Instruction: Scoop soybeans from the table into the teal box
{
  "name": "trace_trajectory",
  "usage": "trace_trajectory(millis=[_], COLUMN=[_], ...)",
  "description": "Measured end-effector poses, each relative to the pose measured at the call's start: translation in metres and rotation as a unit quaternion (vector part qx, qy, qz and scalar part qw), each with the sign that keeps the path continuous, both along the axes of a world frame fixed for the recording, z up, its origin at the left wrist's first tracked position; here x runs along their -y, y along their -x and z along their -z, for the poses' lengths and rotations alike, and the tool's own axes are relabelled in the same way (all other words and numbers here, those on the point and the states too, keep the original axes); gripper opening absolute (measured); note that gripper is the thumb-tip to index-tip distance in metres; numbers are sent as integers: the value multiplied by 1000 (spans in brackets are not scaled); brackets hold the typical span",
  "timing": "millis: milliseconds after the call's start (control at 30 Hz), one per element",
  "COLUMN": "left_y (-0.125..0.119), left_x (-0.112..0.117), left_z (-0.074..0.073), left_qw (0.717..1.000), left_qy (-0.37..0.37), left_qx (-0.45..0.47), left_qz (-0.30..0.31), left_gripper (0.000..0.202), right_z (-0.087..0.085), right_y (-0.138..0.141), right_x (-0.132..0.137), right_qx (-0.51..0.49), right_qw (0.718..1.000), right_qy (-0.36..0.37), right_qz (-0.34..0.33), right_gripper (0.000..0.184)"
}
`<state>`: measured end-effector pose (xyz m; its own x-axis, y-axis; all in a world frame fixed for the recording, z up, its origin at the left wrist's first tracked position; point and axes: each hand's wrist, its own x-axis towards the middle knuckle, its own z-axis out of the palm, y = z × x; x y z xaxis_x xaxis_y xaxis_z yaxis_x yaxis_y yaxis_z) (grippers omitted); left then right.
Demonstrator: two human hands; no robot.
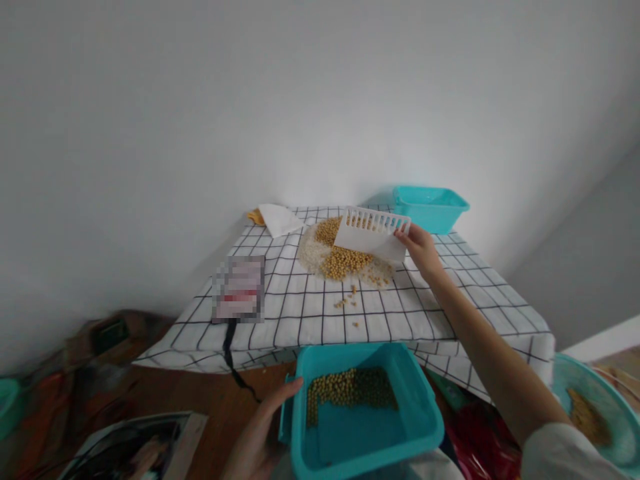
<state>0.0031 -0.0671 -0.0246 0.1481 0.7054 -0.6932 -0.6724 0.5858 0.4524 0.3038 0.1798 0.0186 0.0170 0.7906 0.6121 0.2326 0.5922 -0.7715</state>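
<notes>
My right hand (421, 248) reaches out over the table and grips a white slotted scoop (373, 235) by its right end. The scoop is tilted over a pile of soybeans (340, 257) lying beside white rice (311, 255) on a checked tablecloth (300, 300). A few loose beans are scattered in front of the pile. My left hand (260, 433) holds the left rim of a teal plastic tub (365, 413) below the table's front edge. Soybeans cover the far part of the tub's floor.
A second teal tub (430, 207) stands at the table's far right corner. A white paper (280, 219) lies at the far left, a blurred card with a black strap (239, 290) at the left front. A teal bowl (595, 407) with beans sits at the right.
</notes>
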Motion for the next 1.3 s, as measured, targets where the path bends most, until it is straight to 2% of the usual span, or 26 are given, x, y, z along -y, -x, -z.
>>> trace_trajectory(millis=[133,300,400,533,733,1000,1233,1300], left_y=[-1,0,0,0,-3,1,-2,-3], left_x=[-3,-3,-3,-2,-2,-2,-2,-2], left_z=[1,6,8,7,2,14,0,-5], left_qw=[1000,1000,1000,1000,1000,998,998,997], left_qy=[-6,-14,-12,-11,-13,-22,-11,-10], left_qx=[-25,-2,1,15,-21,-55,-59,-65], left_qz=[9,15,1,19,17,-3,-14,-29], left_gripper=[11,14,12,14,16,15,3,8], right_z=[-2,-7,-7,-4,-7,-13,-11,-11], right_y=[1,3,2,2,5,5,6,6], right_x=[1,6,7,6,10,13,14,15], right_qx=[2,-15,-11,21,18,-9,-14,-16], right_qw=[1000,999,1000,1000,997,998,998,997], right_qy=[1,-11,-17,1,6,-19,-12,-8], right_qz=[-15,-39,-24,-5,-70,-54,-67,-77], right_gripper=[33,31,30,35,32,32,26,26])
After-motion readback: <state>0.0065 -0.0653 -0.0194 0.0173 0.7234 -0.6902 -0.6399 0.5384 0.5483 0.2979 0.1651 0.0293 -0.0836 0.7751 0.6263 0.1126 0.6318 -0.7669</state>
